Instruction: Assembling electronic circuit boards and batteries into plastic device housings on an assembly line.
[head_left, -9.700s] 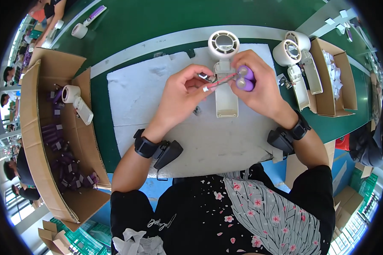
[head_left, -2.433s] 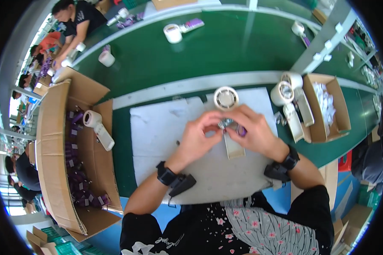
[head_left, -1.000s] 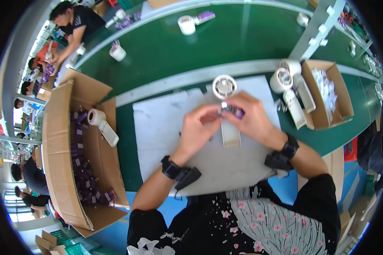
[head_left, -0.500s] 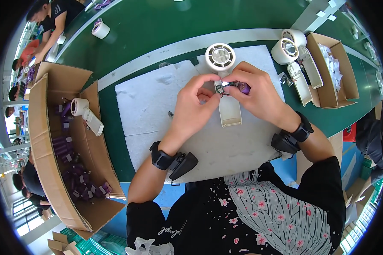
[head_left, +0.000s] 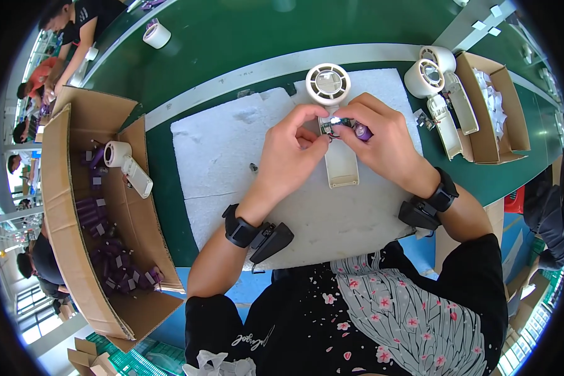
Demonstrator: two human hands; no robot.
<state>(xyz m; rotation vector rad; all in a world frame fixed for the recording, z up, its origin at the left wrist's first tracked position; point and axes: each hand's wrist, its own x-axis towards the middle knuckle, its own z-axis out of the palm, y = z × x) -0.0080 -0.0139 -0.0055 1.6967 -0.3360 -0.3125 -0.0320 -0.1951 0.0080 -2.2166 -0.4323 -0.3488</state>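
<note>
A cream handheld fan [head_left: 342, 170] lies on the white pad before me, its round grille [head_left: 328, 83] at the far end and its handle an open shell. Over the upper handle, a small circuit board [head_left: 326, 128] with thin wires sits between my hands. My left hand [head_left: 283, 153] is closed, thumb and fingertips pinching at the board's left side. My right hand [head_left: 388, 141] grips a purple battery cell [head_left: 363, 132] and reaches the board with thumb and forefinger. A small bright spot glows beside the right fingertips. Fingers partly hide the board and wires.
Left stands a cardboard box [head_left: 88, 250] with several purple cells and another fan [head_left: 136, 175]. To the right are fan bodies [head_left: 425, 78], open shells [head_left: 445, 128] and a box of white pieces [head_left: 514, 113]. A dark scrap [head_left: 254, 167] lies on the pad [head_left: 213, 150]. Co-workers sit far left.
The whole view has shifted slightly. Both hands keep nearly the same pose at the board, and the battery cell shows a little more beside my right fingers.
</note>
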